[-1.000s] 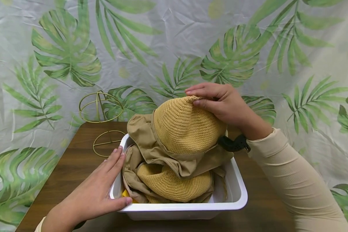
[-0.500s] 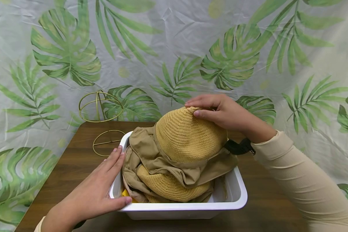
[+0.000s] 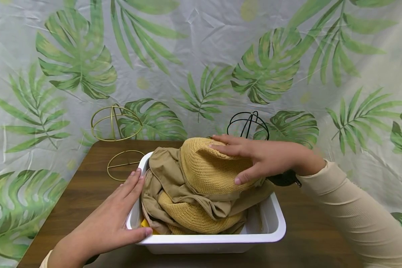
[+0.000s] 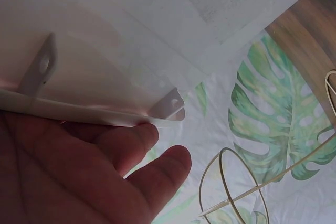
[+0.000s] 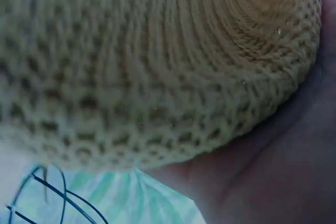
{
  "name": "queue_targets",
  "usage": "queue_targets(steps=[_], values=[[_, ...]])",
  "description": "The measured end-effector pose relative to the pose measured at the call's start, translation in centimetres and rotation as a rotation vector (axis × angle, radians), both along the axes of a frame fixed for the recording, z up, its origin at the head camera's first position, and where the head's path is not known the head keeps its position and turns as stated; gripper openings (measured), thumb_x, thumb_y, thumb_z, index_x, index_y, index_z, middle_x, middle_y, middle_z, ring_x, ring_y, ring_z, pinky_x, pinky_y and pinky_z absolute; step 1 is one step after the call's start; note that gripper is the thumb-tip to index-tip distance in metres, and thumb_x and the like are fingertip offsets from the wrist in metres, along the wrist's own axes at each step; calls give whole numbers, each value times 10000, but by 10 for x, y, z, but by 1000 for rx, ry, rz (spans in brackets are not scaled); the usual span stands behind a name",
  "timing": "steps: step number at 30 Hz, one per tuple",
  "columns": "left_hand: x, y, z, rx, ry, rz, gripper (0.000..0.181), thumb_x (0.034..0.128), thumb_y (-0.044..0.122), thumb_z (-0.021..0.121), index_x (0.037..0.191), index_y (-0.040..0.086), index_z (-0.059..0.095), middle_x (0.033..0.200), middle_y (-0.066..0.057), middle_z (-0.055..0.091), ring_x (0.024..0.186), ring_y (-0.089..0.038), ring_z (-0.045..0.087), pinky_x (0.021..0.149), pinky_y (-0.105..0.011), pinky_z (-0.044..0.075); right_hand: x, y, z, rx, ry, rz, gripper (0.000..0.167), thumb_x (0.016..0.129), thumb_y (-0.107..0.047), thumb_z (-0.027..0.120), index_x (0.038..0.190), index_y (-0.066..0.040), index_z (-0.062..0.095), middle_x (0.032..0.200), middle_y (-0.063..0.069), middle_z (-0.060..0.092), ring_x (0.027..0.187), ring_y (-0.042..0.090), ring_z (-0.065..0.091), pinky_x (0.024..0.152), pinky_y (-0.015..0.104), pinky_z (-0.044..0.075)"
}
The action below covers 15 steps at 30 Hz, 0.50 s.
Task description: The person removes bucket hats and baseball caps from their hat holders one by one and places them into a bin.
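In the head view, a yellow knitted hat [image 3: 204, 167] with a tan cloth brim [image 3: 167, 167] lies on top of a second knitted hat [image 3: 201, 217] inside a white plastic tub [image 3: 214, 240]. My right hand [image 3: 271, 158] rests on the upper hat's crown, fingers fairly straight and thumb spread; the crown is dented beneath them. The right wrist view shows the knit close up against the palm [image 5: 283, 161]. My left hand [image 3: 107, 216] touches the tub's left rim, thumb at the front corner. Its straight fingers [image 4: 163, 177] lie under the rim outside in the left wrist view.
A gold wire stand [image 3: 117, 126] is at the wooden table's [image 3: 77, 193] back left, and a black wire stand [image 3: 249, 123] is behind the hats. A bit of yellow [image 3: 145, 223] shows in the tub's left corner. Leaf-patterned cloth [image 3: 204, 44] hangs behind.
My right hand has gone down with the upper hat, its fingers spreading from the crown's tip to press over it. The crown has sunk, revealing the black stand. My left hand stays put.
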<state>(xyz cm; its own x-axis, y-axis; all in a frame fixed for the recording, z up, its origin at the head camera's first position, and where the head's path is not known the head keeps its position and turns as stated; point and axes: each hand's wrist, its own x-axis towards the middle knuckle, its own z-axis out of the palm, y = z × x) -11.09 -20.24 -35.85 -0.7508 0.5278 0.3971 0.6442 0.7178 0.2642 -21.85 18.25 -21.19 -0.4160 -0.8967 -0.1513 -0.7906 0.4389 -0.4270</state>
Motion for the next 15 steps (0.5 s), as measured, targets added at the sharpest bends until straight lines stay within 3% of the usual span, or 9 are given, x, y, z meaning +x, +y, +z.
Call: queue_targets(steps=[3,9,15], values=[[0,0,0,-1,3,1,1091,794,615,711,1536,-51,269,1621,-204,174,1475,-351,212,1130,-158,-5,5,-6,-11,37,18,44,905,899,-480,689,1599,-165,209,1661,88,-5,1506,303,-46,1152,585,141],[0,0,-1,-1,5,0,1088,791,615,712,1531,-56,279,1623,-199,172,1476,-348,210,1139,-168,9,13,-19,-29,83,115,122,934,868,-580,668,1598,-196,229,1652,151,21,1497,385,-5,1137,607,179],[0,0,-1,-1,8,-1,1086,790,606,718,1530,-58,280,1619,-208,181,1469,-363,223,1137,-161,2,14,-27,-37,110,71,116,928,862,-578,673,1596,-225,229,1656,129,-14,1499,366,-43,1139,603,179]])
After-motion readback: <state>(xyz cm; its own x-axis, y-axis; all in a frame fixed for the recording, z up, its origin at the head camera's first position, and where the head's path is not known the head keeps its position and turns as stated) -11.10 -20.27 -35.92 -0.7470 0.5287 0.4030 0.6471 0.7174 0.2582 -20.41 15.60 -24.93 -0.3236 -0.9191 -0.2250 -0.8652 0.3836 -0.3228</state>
